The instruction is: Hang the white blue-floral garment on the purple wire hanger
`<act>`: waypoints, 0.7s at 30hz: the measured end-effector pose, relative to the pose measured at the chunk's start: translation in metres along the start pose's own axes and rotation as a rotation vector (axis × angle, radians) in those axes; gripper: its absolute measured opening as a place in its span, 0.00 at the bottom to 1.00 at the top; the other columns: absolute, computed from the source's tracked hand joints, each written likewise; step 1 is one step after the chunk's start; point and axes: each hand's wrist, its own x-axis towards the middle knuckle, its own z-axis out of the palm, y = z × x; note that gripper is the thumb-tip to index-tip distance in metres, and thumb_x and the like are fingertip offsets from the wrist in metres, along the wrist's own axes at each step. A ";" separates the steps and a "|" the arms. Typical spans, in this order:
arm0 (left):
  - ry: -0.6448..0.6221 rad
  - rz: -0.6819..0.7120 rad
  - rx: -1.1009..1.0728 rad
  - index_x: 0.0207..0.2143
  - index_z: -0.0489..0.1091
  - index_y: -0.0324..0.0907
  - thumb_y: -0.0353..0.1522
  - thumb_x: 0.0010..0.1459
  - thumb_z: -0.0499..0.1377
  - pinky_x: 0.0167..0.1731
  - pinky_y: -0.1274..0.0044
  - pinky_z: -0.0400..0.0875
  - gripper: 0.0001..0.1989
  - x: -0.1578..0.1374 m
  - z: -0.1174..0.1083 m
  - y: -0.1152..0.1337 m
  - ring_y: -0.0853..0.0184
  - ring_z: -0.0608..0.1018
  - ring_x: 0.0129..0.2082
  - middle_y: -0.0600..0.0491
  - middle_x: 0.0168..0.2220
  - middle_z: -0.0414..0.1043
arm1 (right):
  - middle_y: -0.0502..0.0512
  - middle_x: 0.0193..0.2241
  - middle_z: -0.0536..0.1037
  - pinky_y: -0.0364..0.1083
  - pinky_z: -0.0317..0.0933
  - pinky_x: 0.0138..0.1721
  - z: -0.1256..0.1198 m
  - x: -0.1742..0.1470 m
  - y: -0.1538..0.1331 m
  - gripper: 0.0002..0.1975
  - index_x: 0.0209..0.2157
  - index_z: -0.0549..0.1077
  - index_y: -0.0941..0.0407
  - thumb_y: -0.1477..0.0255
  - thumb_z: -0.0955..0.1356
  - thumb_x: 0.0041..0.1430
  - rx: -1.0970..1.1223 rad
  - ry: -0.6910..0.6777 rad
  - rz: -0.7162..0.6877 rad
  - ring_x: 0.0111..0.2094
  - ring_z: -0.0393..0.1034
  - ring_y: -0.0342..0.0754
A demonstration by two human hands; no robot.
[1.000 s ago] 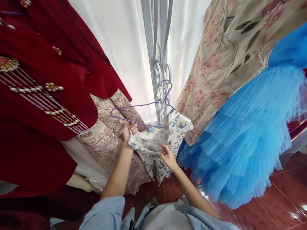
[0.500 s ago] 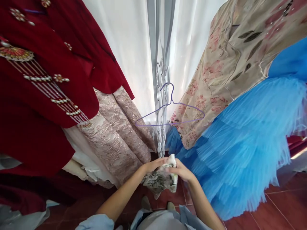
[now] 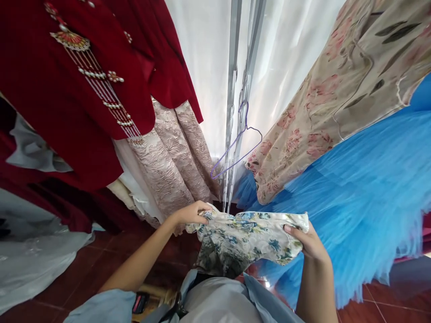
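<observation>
Your left hand (image 3: pixel 191 214) and right hand (image 3: pixel 308 242) each pinch closed on an end of the floral garment (image 3: pixel 245 237), stretched between them at waist height; slack grip could drop it onto the floor (image 3: pixel 101 264).

Floral garment (image 3: pixel 249 237) is off the purple hanger (image 3: pixel 237 148), which now hangs bare on the far rail. Left hand (image 3: pixel 190 214) and right hand (image 3: pixel 308 242) move apart, spreading the bunched cloth flat between them, nearer the body.
</observation>
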 end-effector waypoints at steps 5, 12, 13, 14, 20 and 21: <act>0.186 0.083 -0.007 0.25 0.73 0.39 0.41 0.52 0.67 0.28 0.79 0.62 0.14 -0.019 -0.030 0.037 0.68 0.70 0.26 0.54 0.25 0.69 | 0.59 0.24 0.81 0.48 0.68 0.23 -0.015 0.011 -0.011 0.16 0.27 0.79 0.55 0.62 0.80 0.38 -0.013 0.048 -0.021 0.22 0.74 0.54; 0.647 0.404 0.217 0.28 0.76 0.42 0.42 0.55 0.65 0.48 0.71 0.68 0.12 0.009 -0.086 0.096 0.59 0.74 0.45 0.47 0.42 0.74 | 0.57 0.25 0.81 0.46 0.67 0.24 -0.008 0.050 -0.027 0.14 0.27 0.81 0.56 0.62 0.79 0.41 -0.083 0.082 -0.144 0.23 0.73 0.52; 0.647 0.402 0.184 0.28 0.76 0.41 0.42 0.55 0.65 0.50 0.71 0.68 0.13 0.020 -0.095 0.095 0.58 0.74 0.48 0.46 0.44 0.74 | 0.57 0.26 0.82 0.46 0.68 0.25 -0.005 0.057 -0.029 0.14 0.29 0.81 0.56 0.63 0.79 0.41 -0.089 0.087 -0.156 0.24 0.74 0.52; 0.627 0.385 0.105 0.28 0.76 0.41 0.42 0.54 0.65 0.49 0.72 0.69 0.13 0.031 -0.102 0.092 0.59 0.74 0.47 0.47 0.43 0.75 | 0.57 0.28 0.82 0.46 0.68 0.28 -0.002 0.065 -0.030 0.14 0.30 0.82 0.56 0.63 0.79 0.42 -0.096 0.092 -0.166 0.26 0.75 0.52; 0.412 0.190 -0.484 0.28 0.73 0.39 0.41 0.46 0.71 0.25 0.81 0.67 0.16 0.075 -0.123 0.073 0.71 0.73 0.23 0.56 0.24 0.72 | 0.54 0.26 0.81 0.44 0.64 0.27 -0.006 0.112 -0.035 0.14 0.28 0.82 0.58 0.61 0.77 0.43 -0.244 0.210 -0.247 0.26 0.72 0.49; 0.402 0.181 -0.502 0.29 0.74 0.39 0.40 0.45 0.72 0.26 0.81 0.68 0.16 0.076 -0.126 0.074 0.70 0.74 0.24 0.55 0.25 0.74 | 0.53 0.24 0.80 0.43 0.62 0.25 -0.010 0.121 -0.037 0.14 0.27 0.82 0.58 0.61 0.77 0.43 -0.268 0.241 -0.274 0.24 0.70 0.47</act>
